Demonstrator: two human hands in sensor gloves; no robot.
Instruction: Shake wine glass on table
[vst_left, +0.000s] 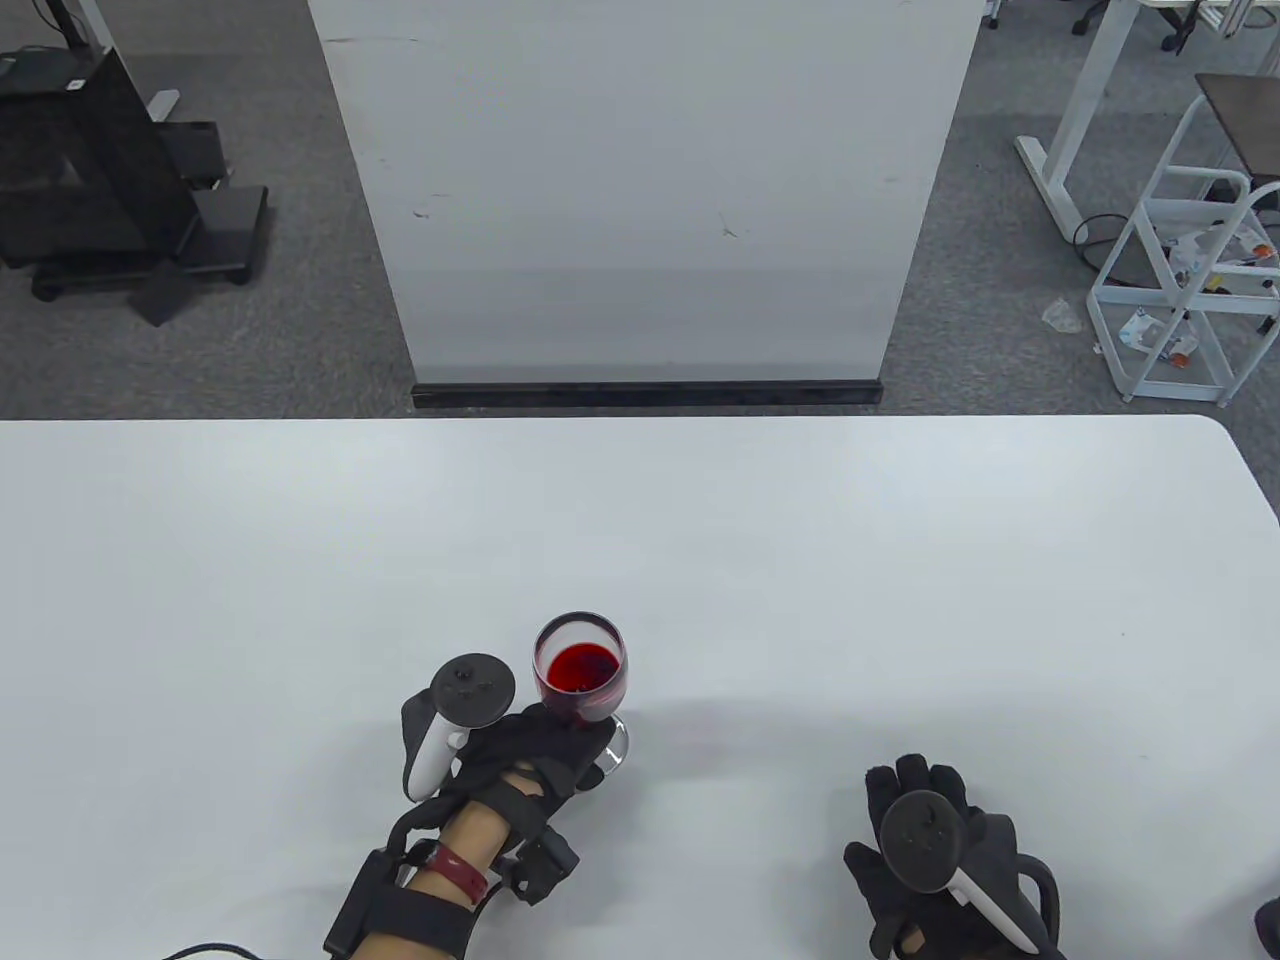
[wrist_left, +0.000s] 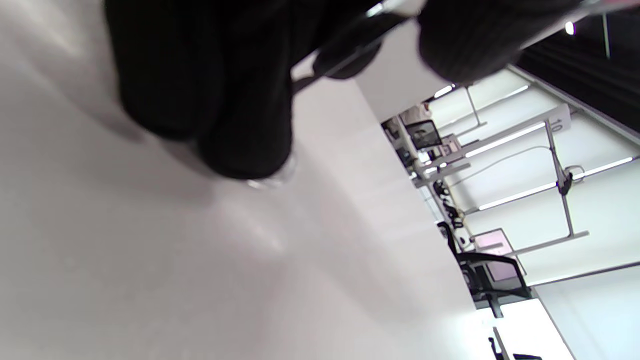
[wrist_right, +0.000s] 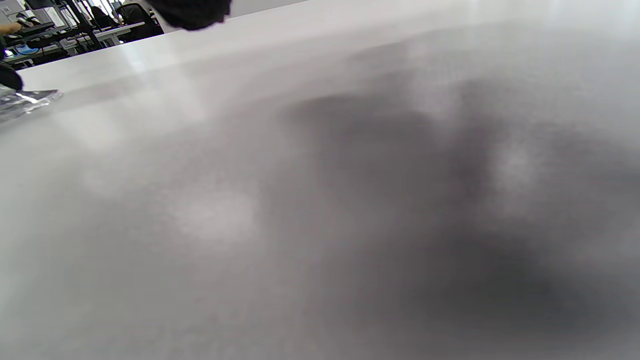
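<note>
the clear stemmed wine glass with red liquid in the bowl stands near the front edge of the white table, left of centre, and its round foot looks flat on the surface. the left hand in the black sensor glove is wrapped low around the stem, fingers closed on it just above the foot, and in the left wrist view the fingertips sit right down by the table.

for the swirl itself i'd say keep the foot planted and slide it in small circles instead of lifting, the liquid is only about a third up the bowl so there's room, but a jerky start would probably slosh it up the wall. holding low on the stem like this seems right, gives control without warming or smudging the bowl.

the right hand in the same black glove rests on the table well apart from the glass, fingers loosely spread and holding nothing. fine where it is, just keep it out of the path.
</note>
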